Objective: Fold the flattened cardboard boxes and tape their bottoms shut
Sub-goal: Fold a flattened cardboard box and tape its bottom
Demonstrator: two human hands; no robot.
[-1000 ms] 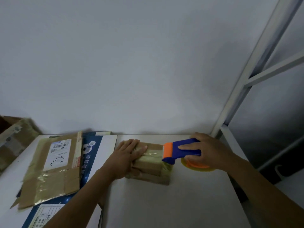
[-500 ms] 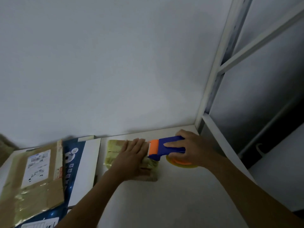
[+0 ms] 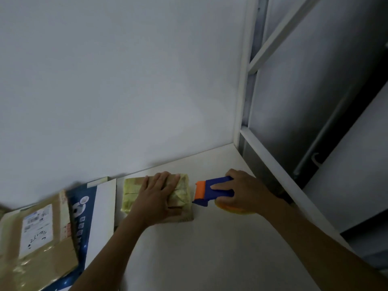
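Observation:
A small brown cardboard box, its top covered in shiny tape, stands on the white table near the wall. My left hand lies flat on top of it, fingers straight, pressing down. My right hand grips a blue and orange tape dispenser with a yellow tape roll under it. The dispenser's orange blade end sits just right of the box, a small gap apart.
A flattened brown box with a white shipping label lies at the left on a flat blue and white box. A white metal frame borders the table on the right. The wall stands close behind.
My right hand has drawn the dispenser to the right, off the box's top and clear of its right edge. The camera has swung further right and down.

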